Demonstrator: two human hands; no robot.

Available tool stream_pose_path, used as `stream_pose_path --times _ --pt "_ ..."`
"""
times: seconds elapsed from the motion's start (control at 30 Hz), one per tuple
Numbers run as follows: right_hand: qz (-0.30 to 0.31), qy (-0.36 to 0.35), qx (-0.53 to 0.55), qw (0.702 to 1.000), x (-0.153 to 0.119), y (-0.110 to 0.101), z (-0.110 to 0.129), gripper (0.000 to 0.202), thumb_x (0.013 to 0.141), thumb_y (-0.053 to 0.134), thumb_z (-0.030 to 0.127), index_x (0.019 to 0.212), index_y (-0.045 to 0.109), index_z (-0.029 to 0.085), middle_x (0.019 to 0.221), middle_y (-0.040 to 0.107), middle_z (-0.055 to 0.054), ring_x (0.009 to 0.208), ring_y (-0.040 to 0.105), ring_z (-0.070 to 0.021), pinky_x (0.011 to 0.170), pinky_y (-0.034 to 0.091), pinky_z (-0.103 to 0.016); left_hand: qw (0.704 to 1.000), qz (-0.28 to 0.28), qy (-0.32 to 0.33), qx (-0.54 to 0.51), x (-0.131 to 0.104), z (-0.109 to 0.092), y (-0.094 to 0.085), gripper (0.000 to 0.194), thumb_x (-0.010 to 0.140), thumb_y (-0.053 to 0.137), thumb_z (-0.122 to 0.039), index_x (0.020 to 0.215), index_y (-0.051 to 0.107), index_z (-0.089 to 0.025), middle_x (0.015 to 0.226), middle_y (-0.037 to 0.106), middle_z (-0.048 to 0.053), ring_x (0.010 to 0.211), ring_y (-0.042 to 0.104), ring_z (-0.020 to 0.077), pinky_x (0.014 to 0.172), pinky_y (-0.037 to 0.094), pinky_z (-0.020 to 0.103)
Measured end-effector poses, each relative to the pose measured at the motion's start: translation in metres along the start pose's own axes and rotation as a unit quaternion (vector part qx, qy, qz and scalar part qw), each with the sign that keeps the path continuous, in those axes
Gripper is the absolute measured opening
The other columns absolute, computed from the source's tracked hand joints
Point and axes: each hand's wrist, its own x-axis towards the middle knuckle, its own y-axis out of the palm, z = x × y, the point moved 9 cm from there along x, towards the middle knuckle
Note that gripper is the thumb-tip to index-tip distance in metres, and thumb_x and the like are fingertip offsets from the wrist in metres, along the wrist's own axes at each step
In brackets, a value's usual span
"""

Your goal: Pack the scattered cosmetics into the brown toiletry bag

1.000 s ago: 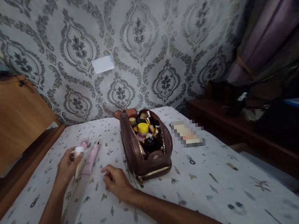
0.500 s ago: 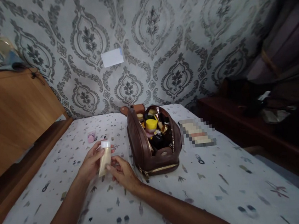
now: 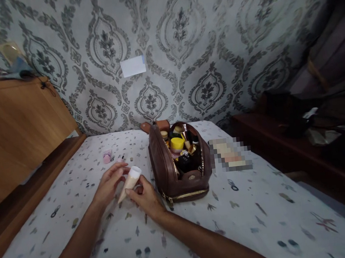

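Observation:
A cream tube (image 3: 127, 187) with a white cap is tilted, its cap up and to the right. My right hand (image 3: 146, 197) pinches the tube between thumb and fingers. Beside it on the left is my left hand (image 3: 108, 186), its thumb and fingers apart and curved near the tube. To the right stands an unzipped brown bag (image 3: 164, 167) full of cosmetics, among them a yellow-lidded jar (image 3: 177, 144). A small pink item (image 3: 107, 156) lies behind my left hand.
The patterned white cloth (image 3: 183, 234) spreads under everything. A blurred-out flat item (image 3: 230, 154) lies right of the bag. A wooden panel (image 3: 22, 136) borders the left; dark red furniture (image 3: 304, 152) stands at the right.
The tube has tipped to the right and now rests in my right hand. My left hand has let go of it and sits slightly apart. The view has shifted a little.

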Motion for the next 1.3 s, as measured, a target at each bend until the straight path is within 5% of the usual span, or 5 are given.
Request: stream_pose_path --times 0.13,0.4,0.83,1.07,1.3 --pt "0.007 0.014 0.026 1.0 0.0 0.001 -0.003 0.027 0.077 0.065 0.035 0.09 0.047 0.02 0.091 0.06 0.0 0.051 0.051 -0.0068 0.038 0.036 -0.018 0.942 -0.131 0.072 0.3 0.004 -0.014 -0.044 0.039 0.08 0.056 -0.053 0.097 0.063 -0.018 0.091 0.067 0.007 0.087 0.062 0.0231 0.073 0.048 0.031" --pt "-0.014 0.016 -0.074 0.997 -0.002 -0.001 0.0 0.026 0.073 0.072 0.034 0.085 0.052 0.021 0.074 0.06 0.004 0.066 0.056 -0.0121 0.057 0.042 -0.021 0.769 -0.091 -0.01 0.633 -0.004 -0.001 -0.037 0.05 0.087 0.045 -0.046 0.127 0.05 -0.017 0.118 0.063 0.015 0.11 0.06 0.0325 0.083 0.047 0.04" --pt "0.023 -0.016 -0.358 0.933 -0.02 0.008 0.019 0.034 0.081 0.064 0.033 0.112 0.056 0.022 0.086 0.068 -0.003 0.079 0.066 -0.0247 0.07 0.044 -0.032 0.843 -0.118 -0.003 0.525 0.01 0.007 -0.063 0.054 0.079 0.044 -0.062 0.112 0.055 -0.02 0.08 0.068 0.004 0.075 0.066 0.0258 0.07 0.049 0.034" --pt "0.114 -0.034 -0.398 0.91 -0.03 0.025 0.025 0.059 0.079 0.067 0.04 0.131 0.046 0.019 0.122 0.062 -0.017 0.105 0.063 -0.0386 0.086 0.048 -0.054 0.813 -0.095 -0.012 0.574 0.005 0.01 -0.048 0.056 0.085 0.041 -0.06 0.12 0.053 -0.019 0.097 0.068 0.009 0.088 0.066 0.0286 0.075 0.048 0.036" --pt "0.083 0.098 -0.317 0.94 -0.014 0.007 0.016 0.073 0.058 0.081 0.031 0.124 0.052 0.016 0.118 0.066 -0.016 0.105 0.064 -0.0364 0.086 0.05 -0.045 0.785 -0.092 0.038 0.611 0.001 0.003 -0.035 0.049 0.088 0.037 -0.053 0.116 0.058 -0.019 0.109 0.063 0.013 0.102 0.058 0.0324 0.08 0.047 0.042"
